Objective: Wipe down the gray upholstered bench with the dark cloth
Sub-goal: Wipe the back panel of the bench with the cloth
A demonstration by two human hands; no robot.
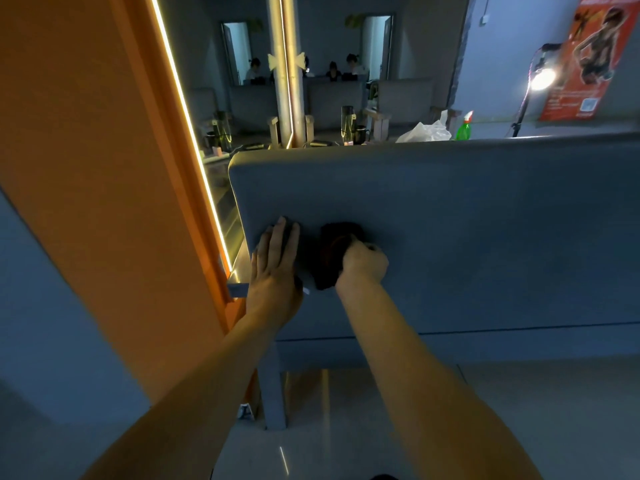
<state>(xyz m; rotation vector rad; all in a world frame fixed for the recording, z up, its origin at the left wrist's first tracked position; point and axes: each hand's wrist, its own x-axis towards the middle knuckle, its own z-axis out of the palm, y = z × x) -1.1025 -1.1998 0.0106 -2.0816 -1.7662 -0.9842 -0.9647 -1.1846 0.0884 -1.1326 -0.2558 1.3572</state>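
The gray upholstered surface (485, 220) has its long axis running left to right. Its left end lies beside the orange panel (86, 168), and its right end passes out of frame.

The dark cloth (328, 268) lies on the surface near that left end. The cloth's long axis is set crosswise to the surface's length, pointing from the near edge toward the far edge.

- Right hand (363, 261): fingers curled, gripping the cloth against the upholstery.
- Left hand (277, 261): flat on the surface just beside the cloth, at the left end, with straight fingers pointing toward the far edge.

Behind the surface's far edge stand a green spray bottle (464, 128) and a white plastic bag (426, 131).
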